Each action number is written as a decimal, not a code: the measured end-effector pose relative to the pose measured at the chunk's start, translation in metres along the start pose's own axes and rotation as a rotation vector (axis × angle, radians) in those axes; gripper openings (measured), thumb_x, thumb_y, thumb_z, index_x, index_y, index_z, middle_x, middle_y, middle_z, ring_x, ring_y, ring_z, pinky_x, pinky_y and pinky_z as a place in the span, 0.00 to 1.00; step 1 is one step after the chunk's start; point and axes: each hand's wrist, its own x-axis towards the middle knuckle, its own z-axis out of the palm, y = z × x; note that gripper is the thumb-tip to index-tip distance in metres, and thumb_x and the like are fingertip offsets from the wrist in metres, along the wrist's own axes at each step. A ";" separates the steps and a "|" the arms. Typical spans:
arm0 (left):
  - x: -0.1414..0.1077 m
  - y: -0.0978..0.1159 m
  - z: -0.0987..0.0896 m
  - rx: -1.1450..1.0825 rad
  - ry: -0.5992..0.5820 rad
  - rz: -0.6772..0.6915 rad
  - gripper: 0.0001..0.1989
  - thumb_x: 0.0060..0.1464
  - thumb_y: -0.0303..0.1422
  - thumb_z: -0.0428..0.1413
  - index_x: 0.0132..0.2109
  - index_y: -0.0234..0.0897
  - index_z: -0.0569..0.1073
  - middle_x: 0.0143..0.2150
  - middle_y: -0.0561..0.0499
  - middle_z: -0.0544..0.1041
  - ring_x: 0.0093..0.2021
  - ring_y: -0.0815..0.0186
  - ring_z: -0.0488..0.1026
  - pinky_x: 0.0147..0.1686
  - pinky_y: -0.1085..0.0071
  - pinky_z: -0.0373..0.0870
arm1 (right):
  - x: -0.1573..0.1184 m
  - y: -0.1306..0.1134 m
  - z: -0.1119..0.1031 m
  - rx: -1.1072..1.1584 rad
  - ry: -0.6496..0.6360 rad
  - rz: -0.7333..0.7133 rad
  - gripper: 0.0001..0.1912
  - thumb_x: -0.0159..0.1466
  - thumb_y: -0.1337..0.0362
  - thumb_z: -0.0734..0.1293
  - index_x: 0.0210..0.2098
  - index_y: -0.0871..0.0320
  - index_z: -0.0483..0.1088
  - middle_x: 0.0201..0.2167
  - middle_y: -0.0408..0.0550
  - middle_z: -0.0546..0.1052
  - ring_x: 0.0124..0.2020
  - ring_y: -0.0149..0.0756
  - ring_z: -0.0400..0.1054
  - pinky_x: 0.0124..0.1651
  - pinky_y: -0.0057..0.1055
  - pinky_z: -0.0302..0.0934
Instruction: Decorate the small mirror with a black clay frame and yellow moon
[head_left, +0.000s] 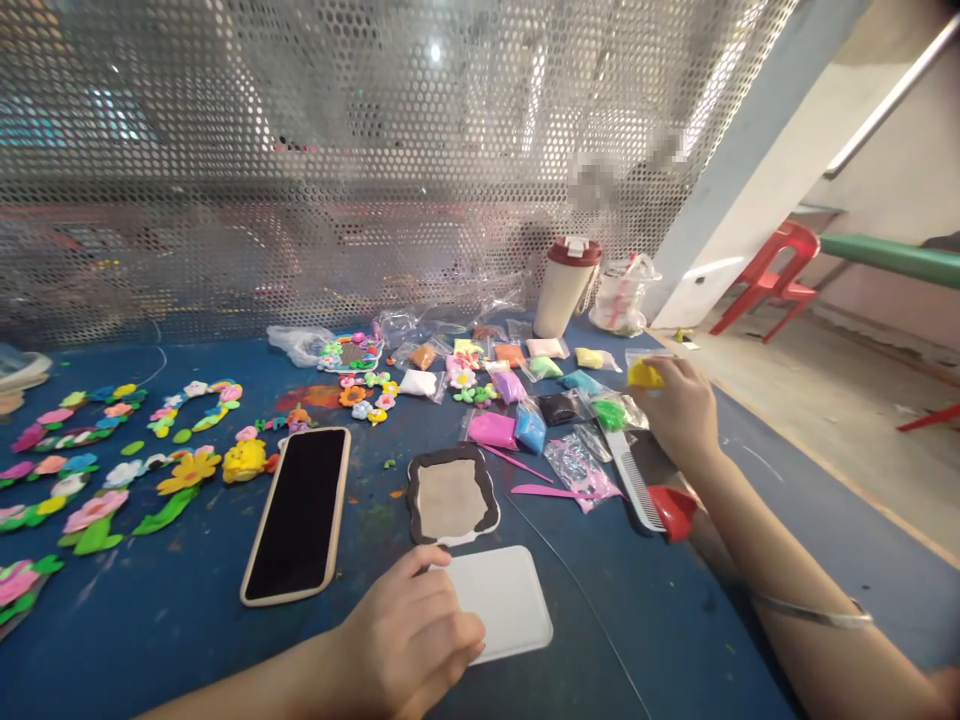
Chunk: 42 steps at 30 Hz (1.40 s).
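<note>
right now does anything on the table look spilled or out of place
Yes: an orange-red stain marks the blue table behind the phone, and a green crumb lies loose to the phone's right. Both look odd as stray bits of colour.

The white rectangular board (506, 605), plain-faced and round-cornered, sits nearly level, its left end covered; farther back, to its right, a small clear packet of bright yellow clay (643, 375) is held pinched.

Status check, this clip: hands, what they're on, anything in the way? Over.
Left hand at white board's left edge. Right hand pinching yellow packet. Close by: black-rimmed panel just beyond board, phone to the left.
</note>
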 end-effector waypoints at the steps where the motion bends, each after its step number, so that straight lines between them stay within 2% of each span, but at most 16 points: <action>1: 0.001 0.000 -0.001 -0.021 -0.010 -0.012 0.08 0.57 0.22 0.45 0.40 0.36 0.67 0.24 0.53 0.69 0.25 0.68 0.65 0.44 0.65 0.67 | -0.004 -0.005 -0.004 0.044 0.026 -0.021 0.21 0.62 0.64 0.63 0.54 0.63 0.63 0.53 0.61 0.70 0.52 0.50 0.66 0.54 0.46 0.61; 4: 0.002 -0.002 -0.002 -0.098 0.027 -0.091 0.08 0.58 0.23 0.45 0.40 0.37 0.67 0.26 0.52 0.69 0.27 0.67 0.65 0.41 0.66 0.67 | -0.019 -0.025 -0.012 0.212 0.024 -0.134 0.29 0.62 0.59 0.64 0.60 0.57 0.51 0.55 0.56 0.69 0.49 0.40 0.69 0.49 0.36 0.66; 7: -0.001 -0.005 0.000 -0.169 0.060 -0.180 0.08 0.58 0.23 0.46 0.38 0.38 0.67 0.27 0.51 0.70 0.29 0.66 0.65 0.33 0.69 0.64 | -0.036 -0.050 -0.014 0.613 -0.023 -0.280 0.36 0.59 0.60 0.68 0.62 0.55 0.48 0.53 0.56 0.70 0.50 0.41 0.69 0.50 0.40 0.67; 12: -0.008 -0.010 0.000 -0.401 0.182 -0.450 0.09 0.64 0.30 0.43 0.42 0.39 0.68 0.29 0.51 0.69 0.30 0.67 0.67 0.31 0.72 0.63 | -0.076 -0.088 -0.022 0.818 -0.125 -0.471 0.42 0.61 0.64 0.69 0.65 0.51 0.41 0.50 0.54 0.72 0.52 0.41 0.68 0.50 0.40 0.68; 14: -0.009 -0.014 0.000 -0.562 0.298 -0.626 0.13 0.66 0.36 0.40 0.38 0.39 0.66 0.27 0.53 0.66 0.27 0.68 0.65 0.29 0.73 0.63 | -0.093 -0.100 -0.029 0.725 -0.230 -0.743 0.35 0.62 0.65 0.68 0.64 0.55 0.49 0.50 0.55 0.73 0.49 0.40 0.70 0.51 0.38 0.68; 16: -0.007 -0.017 0.001 -0.696 0.388 -0.754 0.16 0.65 0.43 0.39 0.35 0.39 0.64 0.25 0.55 0.63 0.24 0.70 0.62 0.26 0.73 0.61 | -0.105 -0.109 -0.036 0.612 -0.217 -1.191 0.24 0.63 0.69 0.65 0.58 0.62 0.60 0.49 0.56 0.75 0.48 0.41 0.70 0.51 0.37 0.68; 19: -0.002 -0.017 0.001 -0.752 0.293 -0.865 0.17 0.61 0.48 0.47 0.34 0.38 0.65 0.24 0.57 0.63 0.22 0.72 0.62 0.24 0.75 0.61 | -0.113 -0.116 -0.041 0.488 -0.184 -1.413 0.17 0.63 0.73 0.63 0.52 0.67 0.68 0.53 0.56 0.73 0.52 0.46 0.67 0.55 0.38 0.66; 21: 0.002 -0.015 -0.001 -0.723 0.232 -0.907 0.16 0.61 0.45 0.49 0.32 0.37 0.66 0.21 0.57 0.63 0.21 0.72 0.63 0.24 0.76 0.62 | -0.114 -0.116 -0.040 0.484 -0.187 -1.402 0.17 0.64 0.73 0.62 0.53 0.66 0.68 0.54 0.54 0.73 0.55 0.44 0.65 0.58 0.36 0.64; 24: 0.008 -0.011 -0.005 -0.761 0.302 -0.959 0.16 0.60 0.45 0.51 0.31 0.37 0.67 0.21 0.55 0.70 0.21 0.71 0.67 0.23 0.76 0.65 | -0.117 -0.112 -0.034 0.534 -0.186 -1.217 0.21 0.64 0.73 0.63 0.56 0.58 0.66 0.57 0.53 0.69 0.61 0.41 0.59 0.60 0.36 0.61; 29: 0.018 -0.002 -0.013 -0.734 0.302 -1.052 0.13 0.58 0.41 0.54 0.31 0.37 0.70 0.23 0.52 0.78 0.21 0.70 0.73 0.23 0.77 0.70 | -0.126 -0.116 -0.032 0.433 -0.108 -0.883 0.23 0.61 0.74 0.63 0.56 0.57 0.65 0.63 0.62 0.55 0.63 0.55 0.52 0.58 0.53 0.58; 31: 0.022 0.004 -0.017 -0.592 0.283 -0.972 0.12 0.56 0.38 0.56 0.28 0.37 0.71 0.22 0.53 0.77 0.21 0.70 0.73 0.22 0.79 0.70 | -0.130 -0.122 -0.036 0.393 0.017 -0.837 0.20 0.61 0.75 0.63 0.53 0.60 0.66 0.51 0.62 0.65 0.52 0.49 0.63 0.49 0.45 0.64; 33: 0.025 0.012 -0.021 -0.378 0.306 -0.827 0.12 0.55 0.33 0.58 0.25 0.37 0.71 0.20 0.57 0.75 0.20 0.73 0.73 0.21 0.82 0.68 | -0.134 -0.130 -0.043 0.441 0.112 -0.934 0.14 0.63 0.75 0.60 0.47 0.64 0.67 0.33 0.52 0.70 0.33 0.38 0.65 0.37 0.37 0.65; 35: 0.026 0.020 -0.023 -0.210 0.326 -0.706 0.11 0.55 0.31 0.58 0.25 0.38 0.69 0.20 0.59 0.73 0.19 0.75 0.71 0.21 0.84 0.66 | -0.140 -0.139 -0.051 0.542 -0.019 -0.978 0.07 0.65 0.74 0.58 0.37 0.62 0.67 0.24 0.46 0.67 0.24 0.33 0.59 0.26 0.30 0.57; 38: 0.027 0.025 -0.017 -0.098 0.283 -0.546 0.10 0.60 0.32 0.53 0.29 0.39 0.66 0.23 0.60 0.73 0.22 0.75 0.72 0.24 0.83 0.66 | -0.151 -0.147 -0.059 0.714 -0.205 -0.788 0.11 0.69 0.67 0.54 0.31 0.59 0.62 0.23 0.46 0.67 0.25 0.32 0.61 0.27 0.28 0.58; 40: 0.027 0.023 -0.007 -0.113 0.197 -0.345 0.11 0.65 0.36 0.47 0.33 0.40 0.65 0.28 0.57 0.75 0.26 0.73 0.74 0.27 0.81 0.66 | -0.155 -0.147 -0.058 0.827 -0.146 -0.729 0.17 0.71 0.55 0.51 0.32 0.58 0.60 0.22 0.44 0.66 0.23 0.31 0.60 0.25 0.25 0.59; 42: 0.027 0.017 0.002 -0.078 0.116 -0.275 0.13 0.67 0.36 0.40 0.35 0.39 0.63 0.28 0.54 0.74 0.27 0.70 0.73 0.28 0.77 0.66 | -0.156 -0.143 -0.054 0.806 -0.186 -0.742 0.15 0.71 0.58 0.51 0.31 0.57 0.58 0.22 0.43 0.65 0.23 0.30 0.59 0.26 0.24 0.58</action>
